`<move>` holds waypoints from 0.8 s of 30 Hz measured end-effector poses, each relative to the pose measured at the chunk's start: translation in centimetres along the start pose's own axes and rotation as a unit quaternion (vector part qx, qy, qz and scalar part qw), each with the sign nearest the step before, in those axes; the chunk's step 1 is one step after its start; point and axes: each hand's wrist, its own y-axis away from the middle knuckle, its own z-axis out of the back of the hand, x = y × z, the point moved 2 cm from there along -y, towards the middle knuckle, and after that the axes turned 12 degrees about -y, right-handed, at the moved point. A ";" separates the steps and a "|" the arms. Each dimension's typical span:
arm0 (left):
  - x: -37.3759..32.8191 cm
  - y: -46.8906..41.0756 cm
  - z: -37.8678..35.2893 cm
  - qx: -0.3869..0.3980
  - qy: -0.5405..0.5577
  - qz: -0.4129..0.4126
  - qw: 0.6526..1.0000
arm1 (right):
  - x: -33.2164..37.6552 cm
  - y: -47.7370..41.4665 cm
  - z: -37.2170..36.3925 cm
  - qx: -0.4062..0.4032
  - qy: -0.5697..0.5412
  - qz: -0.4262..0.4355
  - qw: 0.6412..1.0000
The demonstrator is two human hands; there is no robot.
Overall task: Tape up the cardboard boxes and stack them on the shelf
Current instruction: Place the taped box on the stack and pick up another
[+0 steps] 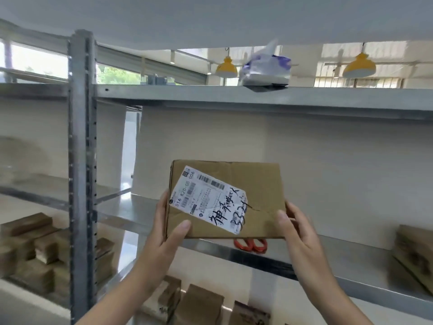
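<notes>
Your left hand [168, 233] grips the lower left corner of the flat brown cardboard box [255, 184]: the thumb lies on the top face and the fingers curl around the left edge. Your right hand [301, 233] holds the lower right corner, thumb on top, and its other fingers are hidden under the box. Together the two hands keep the box over the front edge of the grey metal middle shelf board [126, 214]; it is not possible to tell whether the box touches the board.

A white shipping label with black handwriting [208, 200] is stuck, tilted, on the left half of the box's top face. Just under the near edge of the box, the orange handles of a pair of scissors [250, 245] lie on the same board, close to its front edge. At the right end of this board stands a blurred pile of brown cardboard boxes [414, 249].

On the grey top shelf board [210, 97], at its front edge, sits a white and purple soft tissue pack [267, 70]. The grey perforated steel post [82, 160] stands upright at the left. More small brown boxes [201, 306] are on the lowest level, between your forearms.
</notes>
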 end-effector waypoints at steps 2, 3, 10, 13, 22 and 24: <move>1.6 -1.4 3.6 0.042 -0.016 0.009 0.999 | -0.8 -1.1 -3.8 -0.005 0.016 0.000 1.000; 2.5 -2.1 5.3 0.066 -0.022 0.017 0.997 | -1.3 -1.6 -5.6 -0.008 0.025 0.002 1.000; 8.3 -7.9 13.0 0.114 -0.085 0.010 0.990 | -5.0 -4.7 -13.8 -0.017 0.058 0.025 0.998; 10.7 -9.8 14.2 0.093 -0.125 0.004 0.988 | -6.9 -5.9 -15.2 -0.007 0.071 0.010 0.997; 15.7 -14.9 14.5 0.055 -0.128 0.057 0.989 | -11.2 -11.4 -16.2 -0.019 0.028 -0.080 0.996; 16.3 -16.0 14.9 0.061 -0.116 0.044 0.990 | -11.6 -12.5 -17.0 -0.033 -0.023 -0.114 0.993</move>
